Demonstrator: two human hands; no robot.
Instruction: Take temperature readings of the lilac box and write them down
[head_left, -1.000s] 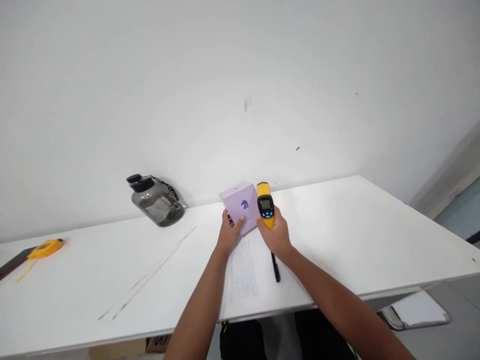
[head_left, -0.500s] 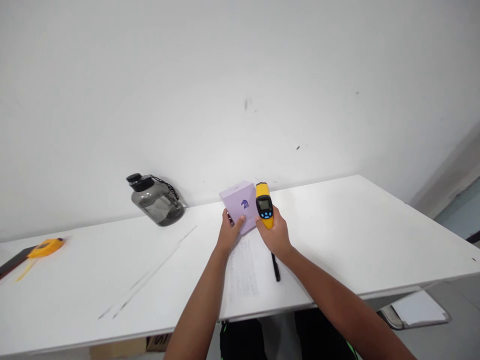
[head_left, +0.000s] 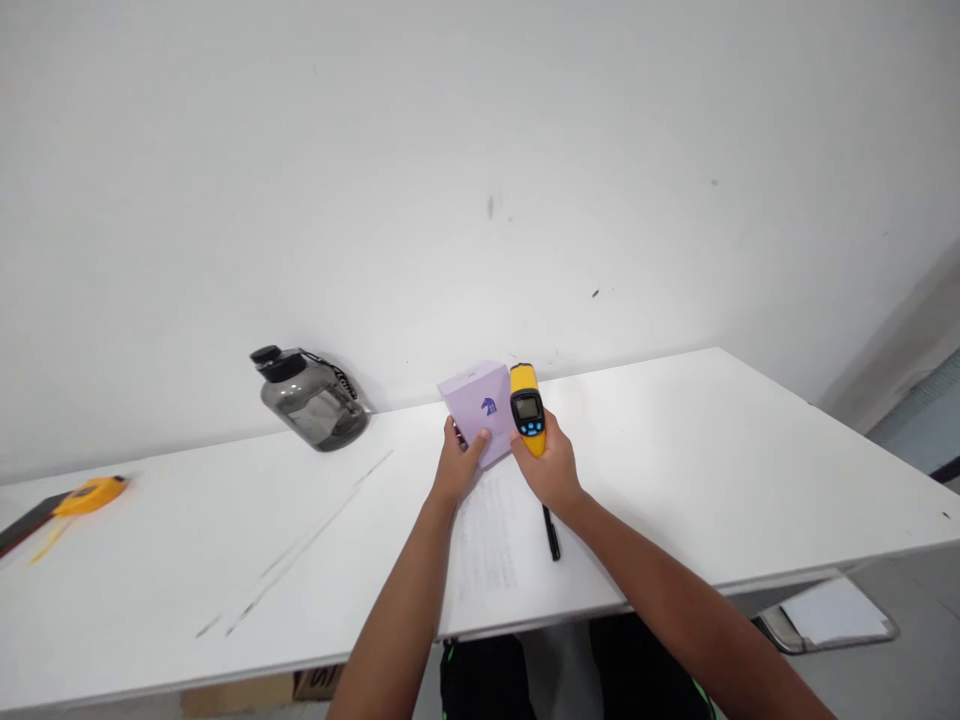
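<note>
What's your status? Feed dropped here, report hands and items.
Left hand gripping lilac box. Right hand holding yellow thermometer gun beside box. Pen and paper below.

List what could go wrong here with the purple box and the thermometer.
The left hand steadies the purple box by one corner only, so it might tip or slide. The infrared thermometer in the right hand sits close beside the box and could knock it. The black pen under the wrist might roll.
</note>
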